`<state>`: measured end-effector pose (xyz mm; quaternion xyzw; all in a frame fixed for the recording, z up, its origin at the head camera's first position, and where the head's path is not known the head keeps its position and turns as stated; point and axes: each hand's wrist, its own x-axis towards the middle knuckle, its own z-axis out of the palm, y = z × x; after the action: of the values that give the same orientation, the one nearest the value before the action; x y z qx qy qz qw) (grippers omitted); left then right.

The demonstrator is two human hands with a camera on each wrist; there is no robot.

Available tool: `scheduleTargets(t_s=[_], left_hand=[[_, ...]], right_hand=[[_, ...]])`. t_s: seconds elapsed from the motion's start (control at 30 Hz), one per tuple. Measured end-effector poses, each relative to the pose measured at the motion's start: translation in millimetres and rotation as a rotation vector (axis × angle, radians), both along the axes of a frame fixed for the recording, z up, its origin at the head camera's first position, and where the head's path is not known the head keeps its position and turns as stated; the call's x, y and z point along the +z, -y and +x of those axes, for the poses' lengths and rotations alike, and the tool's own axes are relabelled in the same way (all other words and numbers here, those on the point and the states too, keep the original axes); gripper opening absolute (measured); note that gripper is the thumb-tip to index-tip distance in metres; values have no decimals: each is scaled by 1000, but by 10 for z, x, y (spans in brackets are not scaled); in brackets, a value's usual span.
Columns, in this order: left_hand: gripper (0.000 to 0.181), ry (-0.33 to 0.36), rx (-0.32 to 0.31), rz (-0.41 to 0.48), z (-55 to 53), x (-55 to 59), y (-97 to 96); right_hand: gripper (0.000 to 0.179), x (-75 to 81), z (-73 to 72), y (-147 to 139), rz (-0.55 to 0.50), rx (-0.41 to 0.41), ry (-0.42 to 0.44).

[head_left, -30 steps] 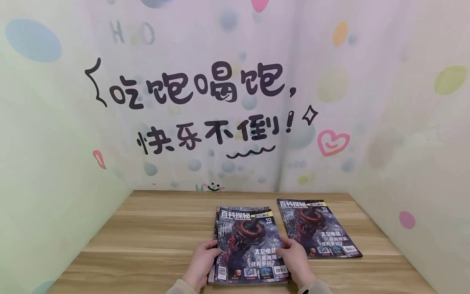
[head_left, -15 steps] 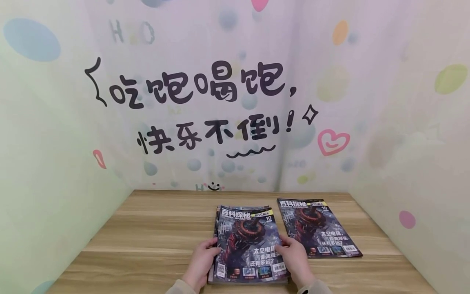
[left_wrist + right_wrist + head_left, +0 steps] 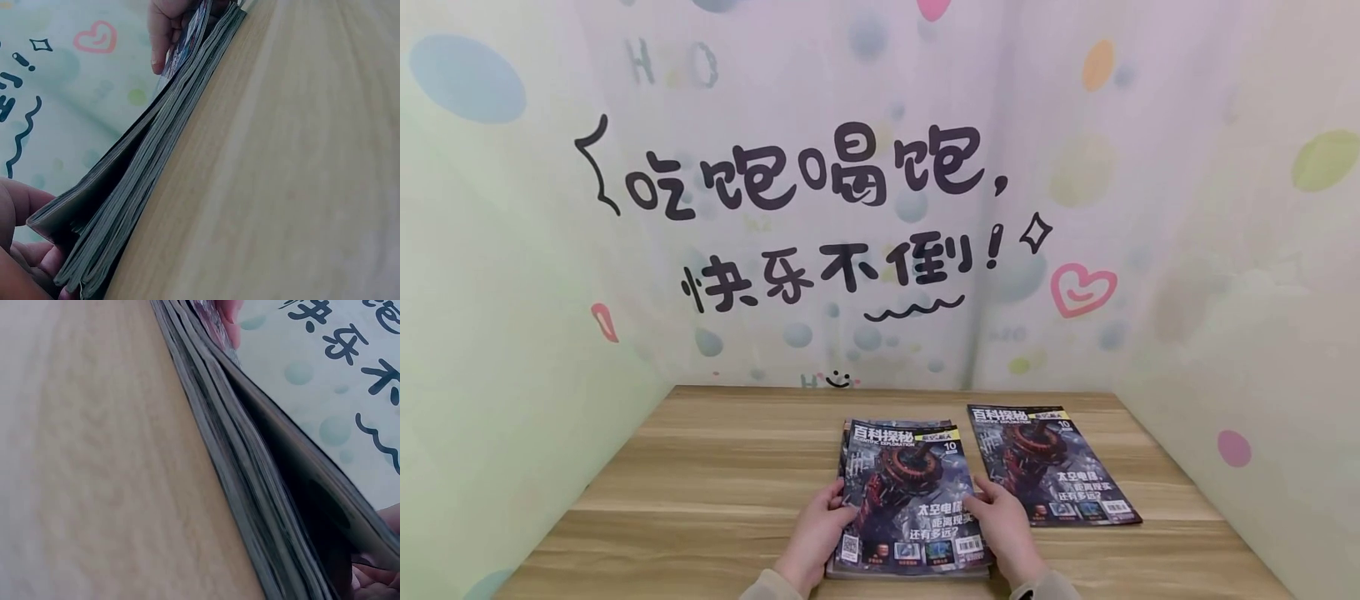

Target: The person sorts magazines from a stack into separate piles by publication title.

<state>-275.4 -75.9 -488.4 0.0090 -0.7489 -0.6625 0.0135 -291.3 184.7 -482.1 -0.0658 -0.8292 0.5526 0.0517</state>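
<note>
Well, both hands are clamped on the top magazine (image 3: 913, 492) — the left hand (image 3: 815, 531) at its left edge, the right hand (image 3: 1006, 529) at its right, each thumb on the cover. It lies over a stack (image 3: 140, 181) at the near edge of the table (image 3: 700, 500), front sides lifted so that dark gaps show beneath — the middle touches. Another magazine (image 3: 1048, 467) lies aslant beyond the right hand, before a printed wall (image 3: 775, 75).
</note>
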Motion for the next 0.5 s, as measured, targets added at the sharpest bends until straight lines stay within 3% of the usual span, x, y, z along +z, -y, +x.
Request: scheduleTargets(t_s=[0.3, 0.5], left_hand=[[66, -14, -30, -30, 3, -10, 8], [67, -7, 0, -36, 22, 13, 4]], right_hand=[[56, -4, -3, 3, -10, 5, -2], [59, 11, -6, 4, -16, 28, 21]])
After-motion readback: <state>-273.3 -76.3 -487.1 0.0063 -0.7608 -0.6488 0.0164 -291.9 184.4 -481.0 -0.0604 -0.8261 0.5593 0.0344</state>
